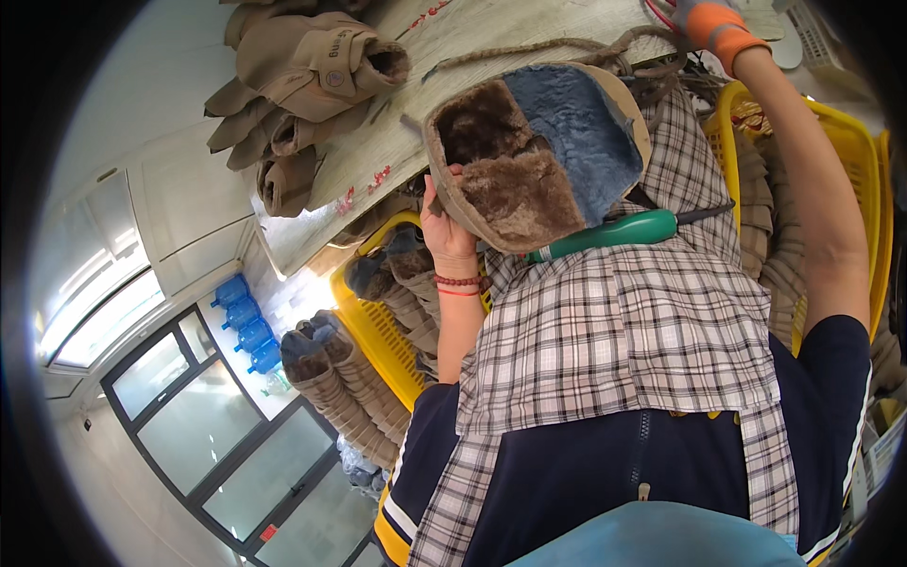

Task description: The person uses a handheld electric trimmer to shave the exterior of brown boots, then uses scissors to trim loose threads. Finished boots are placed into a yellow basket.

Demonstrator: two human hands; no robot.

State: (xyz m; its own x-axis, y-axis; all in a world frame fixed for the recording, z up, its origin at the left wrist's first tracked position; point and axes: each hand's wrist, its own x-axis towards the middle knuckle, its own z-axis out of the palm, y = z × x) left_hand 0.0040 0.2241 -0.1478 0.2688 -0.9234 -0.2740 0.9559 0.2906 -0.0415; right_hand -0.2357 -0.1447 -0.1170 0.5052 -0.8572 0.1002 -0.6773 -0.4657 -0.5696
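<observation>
My left hand [448, 227] grips the near left edge of a fleece-lined shoe upper [539, 194], its thumb over the rim and its other fingers hidden behind. The upper is tilted, showing brown and blue fleece inside and a beige edge. Below it a green-handled tool [614, 234] with a thin dark shaft lies against my checked apron [605, 321]. At the top right edge is my right hand [713, 26], in a grey and orange glove. A red looped handle [658, 11] shows beside its fingers, which are mostly cut off; I cannot tell whether it holds that.
Several brown uppers [302, 85] lie piled on the worn pale table [453, 42] at far left. A dark cord [529, 47] crosses the tabletop. Yellow baskets [378, 326] [723, 128] with nested uppers flank me. Another stack [345, 383] stands outside the left basket.
</observation>
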